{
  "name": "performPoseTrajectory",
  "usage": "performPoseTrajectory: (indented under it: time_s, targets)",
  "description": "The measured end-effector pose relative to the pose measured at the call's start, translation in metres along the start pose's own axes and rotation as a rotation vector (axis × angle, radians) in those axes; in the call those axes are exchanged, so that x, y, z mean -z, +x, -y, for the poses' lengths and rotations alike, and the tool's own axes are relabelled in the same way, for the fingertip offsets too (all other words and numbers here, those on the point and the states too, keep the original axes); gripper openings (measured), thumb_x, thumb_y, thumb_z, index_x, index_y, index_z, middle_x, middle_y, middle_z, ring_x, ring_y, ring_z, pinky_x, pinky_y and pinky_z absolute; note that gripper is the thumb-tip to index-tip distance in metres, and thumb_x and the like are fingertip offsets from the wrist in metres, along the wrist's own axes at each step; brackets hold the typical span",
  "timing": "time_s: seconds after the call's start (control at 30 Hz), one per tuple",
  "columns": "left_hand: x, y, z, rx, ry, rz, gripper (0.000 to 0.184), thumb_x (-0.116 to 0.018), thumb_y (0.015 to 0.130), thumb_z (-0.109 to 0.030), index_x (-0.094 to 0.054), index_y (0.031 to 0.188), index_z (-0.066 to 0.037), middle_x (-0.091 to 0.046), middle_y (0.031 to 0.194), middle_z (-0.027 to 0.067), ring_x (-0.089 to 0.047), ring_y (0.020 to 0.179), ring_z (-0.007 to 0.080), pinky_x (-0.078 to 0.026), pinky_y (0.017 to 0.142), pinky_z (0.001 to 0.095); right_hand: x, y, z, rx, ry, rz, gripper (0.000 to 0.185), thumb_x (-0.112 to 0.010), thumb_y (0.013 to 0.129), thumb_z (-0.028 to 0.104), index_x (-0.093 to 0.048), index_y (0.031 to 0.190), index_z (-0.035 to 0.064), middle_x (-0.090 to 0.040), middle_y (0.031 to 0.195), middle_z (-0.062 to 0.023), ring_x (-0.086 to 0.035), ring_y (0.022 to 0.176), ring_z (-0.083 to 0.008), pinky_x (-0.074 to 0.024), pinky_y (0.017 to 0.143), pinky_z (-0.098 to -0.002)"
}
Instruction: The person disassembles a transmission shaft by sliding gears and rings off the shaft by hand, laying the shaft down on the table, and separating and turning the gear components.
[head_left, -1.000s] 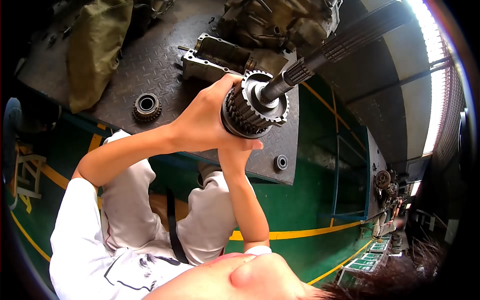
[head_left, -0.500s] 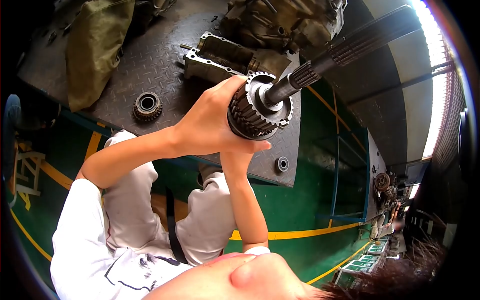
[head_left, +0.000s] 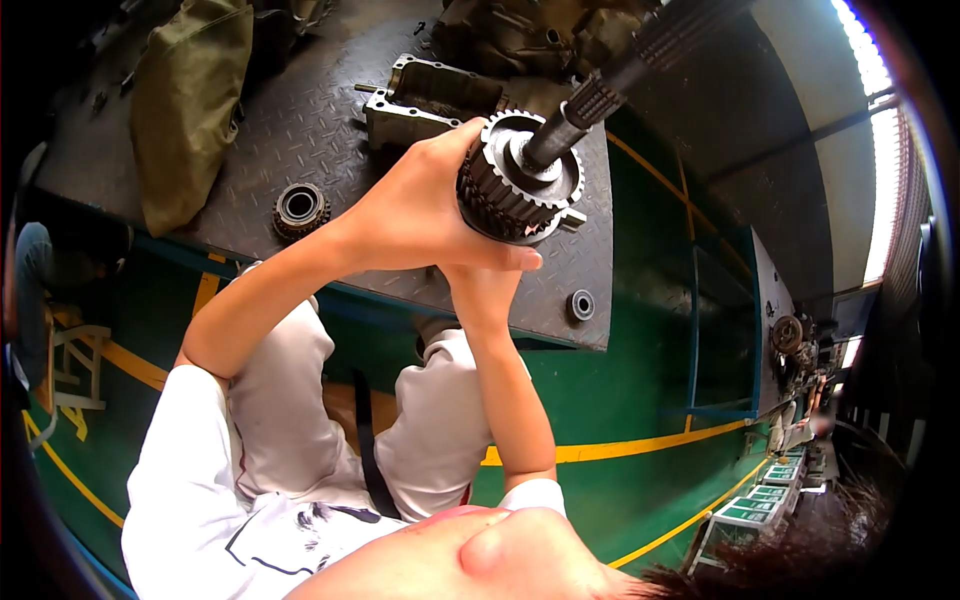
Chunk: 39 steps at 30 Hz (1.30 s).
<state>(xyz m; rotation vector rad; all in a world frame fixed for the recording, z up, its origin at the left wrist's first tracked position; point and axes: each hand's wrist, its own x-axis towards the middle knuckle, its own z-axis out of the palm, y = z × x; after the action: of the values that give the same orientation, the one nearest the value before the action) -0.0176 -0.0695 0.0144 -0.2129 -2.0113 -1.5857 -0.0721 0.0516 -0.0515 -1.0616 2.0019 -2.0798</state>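
A dark gear shaft (head_left: pixel 560 136) slants up to the right, its splined far end running toward the top edge. Around its lower part sits a toothed gear hub (head_left: pixel 515 175). My left hand (head_left: pixel 425 195) is wrapped around the hub's near side, its thumb along the lower edge. Behind and below it, my right hand (head_left: pixel 485 295) reaches up under the hub; its fingers are mostly hidden. A small metal piece (head_left: pixel 571 219) sticks out at the hub's right edge. On the plate table lie a ring gear (head_left: pixel 300 208) at left and a small bearing (head_left: pixel 580 305) at right.
An open metal housing (head_left: pixel 425 105) lies on the checkered steel table (head_left: pixel 300 120) beyond my hands. An olive cloth (head_left: pixel 195 120) is draped at left. A larger casting (head_left: pixel 530 40) stands at the back. Another workbench (head_left: pixel 768 310) is on the right, with a person behind.
The shaft and hub have turned slightly, and the small metal piece now shows at the hub's right edge. My left hand keeps its hold. The whole view has shifted a little.
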Motion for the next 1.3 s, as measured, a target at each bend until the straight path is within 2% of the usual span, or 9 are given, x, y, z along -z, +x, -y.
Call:
performPoseTrajectory:
  time_s: [0.03, 0.1, 0.33, 0.6, 0.8, 0.97, 1.13, 1.3]
  targets:
    - [0.0, 0.0, -0.002, 0.005, 0.002, 0.013, 0.071, -0.092, 0.059, -0.028, -0.056, 0.112, 0.002, -0.066, 0.102, 0.0112, -0.062, 0.095, 0.0194, -0.049, 0.091, 0.033, 0.0, 0.0, -0.002, -0.006, 0.005, -0.012, 0.045, -0.078, 0.081, 0.015, -0.057, 0.119, 0.0008, -0.063, 0.116, -0.0076, -0.06, 0.105, -0.0192, -0.0472, 0.092, -0.0365]
    - [-0.002, 0.0, -0.003, 0.029, -0.054, -0.007, 0.073, -0.092, 0.059, -0.028, -0.056, 0.115, 0.002, -0.067, 0.104, 0.0109, -0.062, 0.097, 0.0188, -0.048, 0.092, 0.0325, 0.0, 0.001, -0.007, -0.076, 0.023, -0.044, 0.071, -0.088, 0.07, 0.011, -0.046, 0.127, 0.0006, -0.059, 0.118, -0.0103, -0.06, 0.106, -0.0203, -0.0489, 0.094, -0.0346]
    - [-0.005, 0.003, 0.005, 0.004, -0.007, 0.005, 0.074, -0.092, 0.06, -0.028, -0.055, 0.118, 0.002, -0.068, 0.103, 0.012, -0.065, 0.096, 0.02, -0.049, 0.092, 0.034, 0.002, 0.003, -0.005, -0.118, -0.013, -0.029, 0.078, -0.087, 0.068, 0.009, -0.041, 0.13, 0.0001, -0.058, 0.12, -0.0112, -0.059, 0.107, -0.0203, -0.0479, 0.095, -0.0344]
    - [-0.007, 0.004, -0.001, -0.058, 0.076, -0.035, 0.071, -0.091, 0.06, -0.028, -0.054, 0.113, 0.002, -0.068, 0.1, 0.0143, -0.067, 0.093, 0.0217, -0.051, 0.088, 0.0348, 0.002, 0.005, -0.018, -0.033, 0.015, -0.106, 0.082, -0.088, 0.065, 0.011, -0.04, 0.131, -0.0002, -0.058, 0.122, -0.0129, -0.059, 0.108, -0.0223, -0.0466, 0.096, -0.0349]
    - [-0.001, 0.0, 0.002, -0.066, 0.109, -0.002, 0.077, -0.091, 0.061, -0.028, -0.052, 0.12, 0.002, -0.067, 0.107, 0.0148, -0.066, 0.099, 0.0229, -0.05, 0.092, 0.0356, -0.001, 0.004, -0.013, 0.008, -0.002, -0.118, 0.082, -0.087, 0.066, 0.011, -0.039, 0.131, 0.0003, -0.058, 0.122, -0.0132, -0.059, 0.107, -0.0218, -0.0459, 0.096, -0.0342]
    - [0.008, -0.003, 0.018, -0.018, -0.176, 0.115, 0.081, -0.092, 0.06, -0.024, -0.051, 0.125, 0.001, -0.063, 0.116, 0.0102, -0.061, 0.106, 0.0178, -0.047, 0.097, 0.0336, -0.002, 0.003, -0.005, 0.034, 0.008, -0.106, 0.079, -0.086, 0.067, 0.01, -0.039, 0.13, 0.0002, -0.058, 0.121, -0.013, -0.059, 0.107, -0.0201, -0.0463, 0.096, -0.0334]
    - [0.005, -0.007, 0.015, -0.026, -0.143, 0.068, 0.081, -0.093, 0.06, -0.023, -0.051, 0.126, 0.001, -0.065, 0.114, 0.0087, -0.061, 0.103, 0.0159, -0.047, 0.097, 0.0319, -0.003, 0.0, -0.011, -0.017, 0.044, -0.107, 0.072, -0.081, 0.073, 0.01, -0.041, 0.131, -0.0015, -0.058, 0.121, -0.0124, -0.058, 0.107, -0.0185, -0.0466, 0.095, -0.032]
    - [0.006, -0.007, 0.014, -0.034, -0.104, 0.061, 0.08, -0.093, 0.06, -0.024, -0.051, 0.124, 0.001, -0.066, 0.111, 0.0093, -0.061, 0.101, 0.0149, -0.047, 0.095, 0.0311, -0.003, -0.001, -0.013, 0.011, 0.002, -0.096, 0.071, -0.08, 0.073, 0.011, -0.042, 0.132, -0.0021, -0.059, 0.121, -0.0116, -0.058, 0.107, -0.0183, -0.0465, 0.095, -0.0317]
